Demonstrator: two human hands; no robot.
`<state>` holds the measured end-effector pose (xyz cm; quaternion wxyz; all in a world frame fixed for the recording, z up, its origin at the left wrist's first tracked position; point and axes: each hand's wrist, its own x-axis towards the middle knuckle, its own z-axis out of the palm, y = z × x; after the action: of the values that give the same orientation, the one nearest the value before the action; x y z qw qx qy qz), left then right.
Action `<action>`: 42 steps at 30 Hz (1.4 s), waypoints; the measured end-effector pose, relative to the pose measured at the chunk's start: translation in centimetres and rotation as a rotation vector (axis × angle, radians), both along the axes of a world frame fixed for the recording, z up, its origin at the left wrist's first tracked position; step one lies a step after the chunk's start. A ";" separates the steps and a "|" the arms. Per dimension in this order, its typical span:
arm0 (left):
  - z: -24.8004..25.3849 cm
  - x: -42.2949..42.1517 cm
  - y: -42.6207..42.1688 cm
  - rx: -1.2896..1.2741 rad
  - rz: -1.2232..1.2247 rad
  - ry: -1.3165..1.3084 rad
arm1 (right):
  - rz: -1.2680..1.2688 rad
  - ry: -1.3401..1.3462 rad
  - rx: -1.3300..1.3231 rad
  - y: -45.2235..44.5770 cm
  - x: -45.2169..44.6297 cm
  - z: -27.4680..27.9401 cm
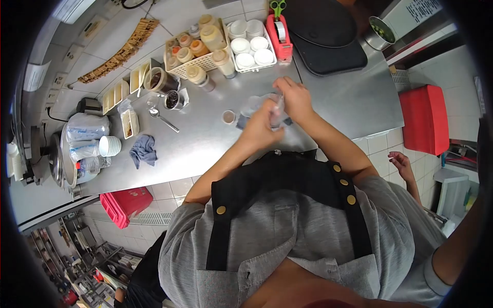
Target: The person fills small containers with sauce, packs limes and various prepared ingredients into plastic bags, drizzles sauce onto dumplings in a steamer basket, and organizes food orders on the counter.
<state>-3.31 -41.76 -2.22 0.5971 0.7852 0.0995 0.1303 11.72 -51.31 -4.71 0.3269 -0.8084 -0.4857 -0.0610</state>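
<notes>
Over the steel counter, my left hand (266, 126) is closed on a clear plastic bag (277, 110), with its fingers wrapped round the near side. My right hand (294, 96) is at the bag's upper right edge, its fingers bent together against the plastic. What the bag holds is blurred. A dark blue cloth (241, 121) shows partly beneath the bag. Just left of it stands a small round cup (229, 117) with brownish contents.
Squeeze bottles fill a basket (205, 60) behind, beside white lidded cups (251, 46) and a red tape dispenser (280, 43). A spoon (165, 121) and a blue-grey cloth (144, 150) lie left. Another person's hand (400, 164) shows at right.
</notes>
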 end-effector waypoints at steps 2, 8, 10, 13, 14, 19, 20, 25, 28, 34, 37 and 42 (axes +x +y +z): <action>-1.6 1.6 2.1 0.336 0.246 0.247 | 0.067 0.292 0.110 -1.2 -0.3 -2.0; -7.0 4.6 3.9 0.585 0.507 0.276 | 0.380 1.432 0.404 -0.6 -3.3 -3.2; -5.9 4.6 2.9 0.734 0.579 0.084 | 0.284 1.074 0.401 -0.7 -3.1 -3.3; -3.5 4.1 2.1 0.702 0.476 0.027 | -0.026 0.740 0.201 -1.1 0.0 -3.9; -3.6 4.1 2.0 0.257 0.343 0.059 | -0.024 0.744 0.199 -0.8 1.2 -5.0; -2.7 3.9 3.5 -0.858 0.014 0.000 | -0.147 1.404 0.136 -0.6 4.1 -4.7; -3.5 3.9 4.2 -0.877 0.073 0.011 | -0.208 1.957 0.206 -0.4 4.4 -3.8; -6.6 3.6 7.1 -0.953 0.311 0.048 | 0.290 2.180 0.503 0.7 7.0 -6.0; -6.3 4.2 6.7 0.264 0.545 0.110 | 0.319 1.578 0.092 3.4 6.2 -6.2; -5.2 2.7 6.1 0.407 0.398 -0.012 | -0.027 0.204 -0.130 7.5 2.6 -5.8; -6.9 -1.3 9.3 0.389 0.408 0.179 | 0.013 0.171 -0.184 7.6 3.1 -8.4; -12.5 -6.8 11.9 0.601 0.178 0.420 | 0.092 0.227 -0.217 8.5 2.7 -12.0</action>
<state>-10.11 -29.83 -14.77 0.2932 0.9233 0.2448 0.0412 14.38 -42.82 -16.74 0.2931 -0.8176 -0.4857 0.0985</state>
